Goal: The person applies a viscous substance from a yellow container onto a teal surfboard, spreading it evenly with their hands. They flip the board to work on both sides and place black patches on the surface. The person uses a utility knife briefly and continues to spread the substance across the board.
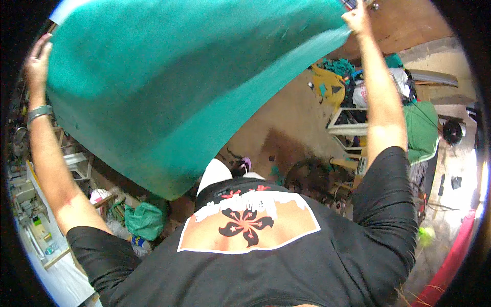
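Note:
A wide green sheet of cloth (153, 77) is stretched out in front of me, filling the upper left of the head view. Its lower edge hangs in a curve, and a soft fold runs across it toward the right. My right hand (357, 21) is raised at the top and closed round the sheet's right corner. At the far left, my left hand (38, 64) grips the left edge, with its fingertips partly hidden along that edge. On the left wrist sits a grey band (40, 112). Both arms are spread wide.
Behind the sheet lies a brown floor (250, 133) with dark scraps. To the right stand a pale frame (348, 122), a yellow cloth (327, 84), a green padded piece (420, 130) and a small fan (452, 132). A green plastic bag (144, 221) lies at lower left, beside a cluttered worktable (38, 220).

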`<state>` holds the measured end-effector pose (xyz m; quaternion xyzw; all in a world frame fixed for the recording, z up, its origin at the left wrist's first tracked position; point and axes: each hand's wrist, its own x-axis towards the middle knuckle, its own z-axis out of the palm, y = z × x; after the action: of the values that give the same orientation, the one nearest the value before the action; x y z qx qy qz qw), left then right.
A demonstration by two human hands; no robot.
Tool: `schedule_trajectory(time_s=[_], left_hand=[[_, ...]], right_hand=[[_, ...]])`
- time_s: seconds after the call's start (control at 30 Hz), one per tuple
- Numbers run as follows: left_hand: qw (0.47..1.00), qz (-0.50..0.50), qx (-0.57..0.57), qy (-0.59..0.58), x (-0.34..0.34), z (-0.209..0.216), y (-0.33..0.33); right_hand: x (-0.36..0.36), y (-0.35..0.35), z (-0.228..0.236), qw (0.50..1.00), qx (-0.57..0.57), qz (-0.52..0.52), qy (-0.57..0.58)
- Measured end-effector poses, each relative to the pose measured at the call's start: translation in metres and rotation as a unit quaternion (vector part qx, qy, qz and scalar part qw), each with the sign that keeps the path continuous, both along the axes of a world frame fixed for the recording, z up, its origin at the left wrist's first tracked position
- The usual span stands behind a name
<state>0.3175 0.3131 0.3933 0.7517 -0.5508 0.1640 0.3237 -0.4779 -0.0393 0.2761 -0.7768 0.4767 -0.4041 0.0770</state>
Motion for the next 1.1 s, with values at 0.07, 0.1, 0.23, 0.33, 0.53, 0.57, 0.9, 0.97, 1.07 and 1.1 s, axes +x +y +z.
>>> schedule_trajectory(time_s=[0.07, 0.1, 0.23, 0.33, 0.53, 0.57, 0.9, 0.97, 1.07, 1.1], left_hand=[[0.997, -0.065, 0.006, -0.028, 0.018, -0.068, -0.013], [0.998, -0.044, 0.003, -0.051, 0.018, -0.106, -0.02], [0.986, 0.077, 0.15, 0.005, 0.017, -0.234, -0.057], [0.97, 0.137, 0.194, 0.052, 0.019, -0.297, -0.069], [0.949, 0.171, 0.262, 0.041, 0.022, -0.351, -0.1], [0.944, 0.177, 0.274, 0.049, 0.02, -0.352, -0.103], [0.977, 0.09, 0.194, 0.013, -0.035, -0.336, -0.142], [0.978, 0.084, 0.192, -0.018, -0.042, -0.337, -0.156], [0.969, 0.097, 0.228, -0.014, -0.049, -0.342, -0.168], [0.967, 0.097, 0.234, -0.013, -0.049, -0.345, -0.17]], right_hand=[[0.036, 0.005, -0.05, 0.994, 0.099, -0.044, 0.006], [0.049, 0.011, -0.074, 0.984, 0.148, -0.095, 0.029], [0.083, 0.028, -0.153, 0.934, 0.301, -0.149, 0.12], [0.114, 0.035, -0.198, 0.942, 0.256, -0.151, 0.152], [0.131, 0.034, -0.245, 0.934, 0.295, -0.11, 0.171], [0.128, 0.036, -0.25, 0.936, 0.306, -0.098, 0.142], [0.067, 0.076, -0.307, 0.856, 0.502, -0.117, 0.032], [0.063, 0.06, -0.307, 0.858, 0.499, -0.118, -0.034], [0.074, 0.018, -0.292, 0.867, 0.449, -0.143, -0.165], [0.082, 0.001, -0.283, 0.863, 0.437, -0.111, -0.228]])
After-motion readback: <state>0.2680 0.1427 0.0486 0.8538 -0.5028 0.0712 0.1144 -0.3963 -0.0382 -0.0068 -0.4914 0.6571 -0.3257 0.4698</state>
